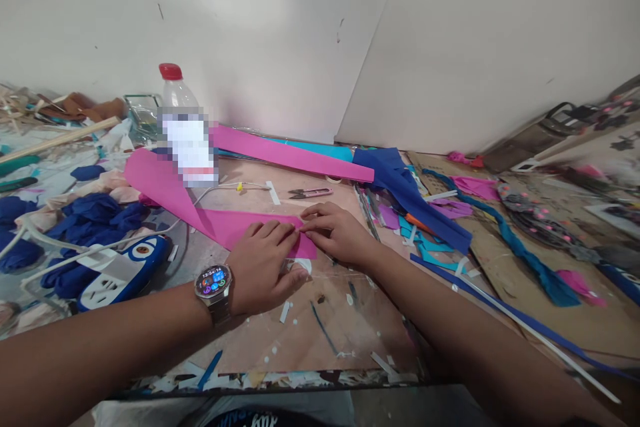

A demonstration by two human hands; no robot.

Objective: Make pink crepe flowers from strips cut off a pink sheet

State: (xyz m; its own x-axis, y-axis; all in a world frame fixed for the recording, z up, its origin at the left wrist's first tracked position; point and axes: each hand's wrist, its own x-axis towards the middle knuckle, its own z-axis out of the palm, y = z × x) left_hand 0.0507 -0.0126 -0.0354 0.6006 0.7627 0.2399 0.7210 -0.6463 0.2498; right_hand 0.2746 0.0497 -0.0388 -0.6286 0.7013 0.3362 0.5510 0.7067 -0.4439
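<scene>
A long pink strip (220, 221) of cloth or paper lies across the work board, its left part curling up and back. My left hand (267, 257), a watch on its wrist, rests palm down on the strip near its right end. Its fingers are stretched out and its thumb stands apart. At the strip's right end, my right hand (337, 232) has its fingertips drawn together on the upper edge, close to the left fingertips. Under my left thumb shows part of a pale round thing (303, 267). Pink-handled thread snips (311, 193) lie behind the hands.
A phone (193, 150) leans against a red-capped bottle (176, 90). To the left are a blue-and-white power strip (127, 273), its cable and blue cloth pieces (95, 213). Blue fabric (400, 180) and a cardboard sheet (480, 260) lie right. A wall (280, 33) closes the back.
</scene>
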